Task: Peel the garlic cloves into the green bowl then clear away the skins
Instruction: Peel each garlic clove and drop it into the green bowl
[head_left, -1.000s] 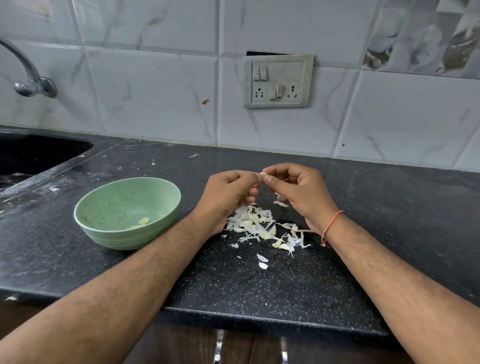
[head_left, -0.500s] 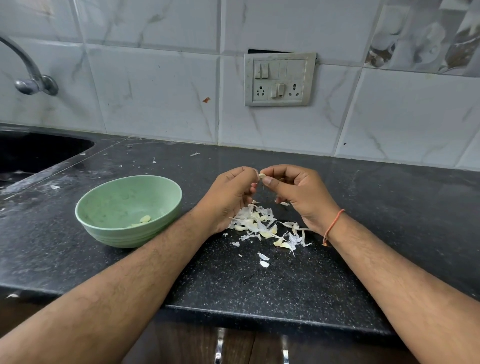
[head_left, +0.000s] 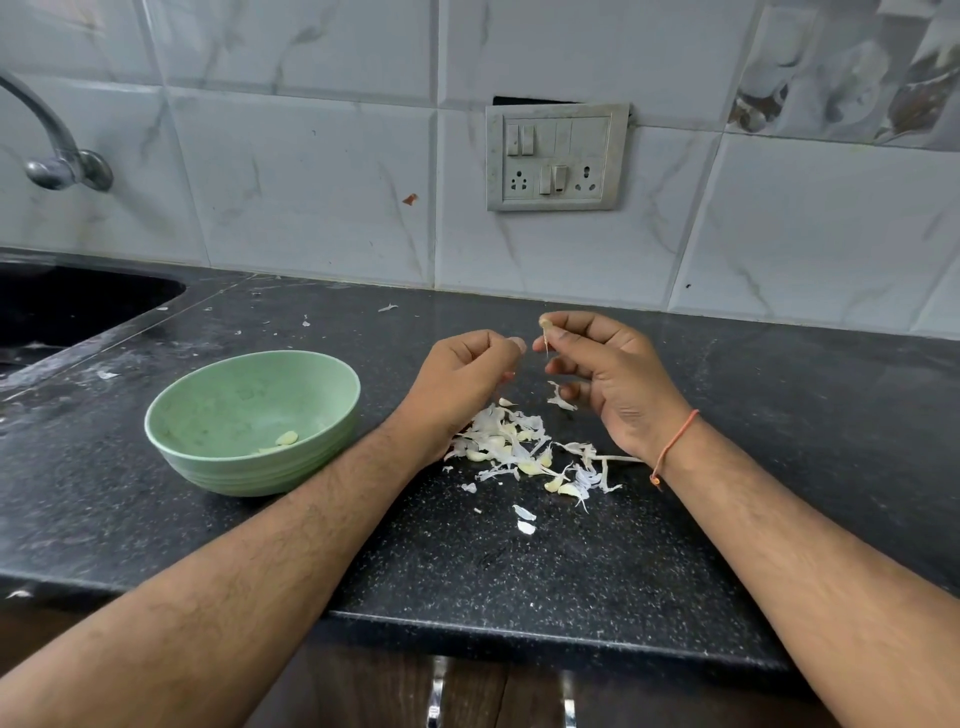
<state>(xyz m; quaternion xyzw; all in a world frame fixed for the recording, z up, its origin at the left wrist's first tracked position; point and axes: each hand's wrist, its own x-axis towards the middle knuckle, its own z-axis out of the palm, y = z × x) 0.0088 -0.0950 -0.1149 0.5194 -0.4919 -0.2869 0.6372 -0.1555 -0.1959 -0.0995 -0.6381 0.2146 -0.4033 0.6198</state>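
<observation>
Right hand (head_left: 610, 379) pinched a garlic clove (head_left: 545, 325), left hand (head_left: 462, 379) curled, seemingly empty, above skins (head_left: 519, 447), green bowl (head_left: 249, 421) beside

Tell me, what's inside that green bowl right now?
The green bowl holds one pale peeled garlic clove near its bottom, with a smaller pale scrap beside it. The bowl's near wall hides the nearest part of the bottom, so anything lying there cannot be seen.

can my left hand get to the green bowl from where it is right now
Probably yes. The left hand hovers just right of the green bowl, with only bare countertop between them, and the bowl's mouth is uncovered.
</observation>
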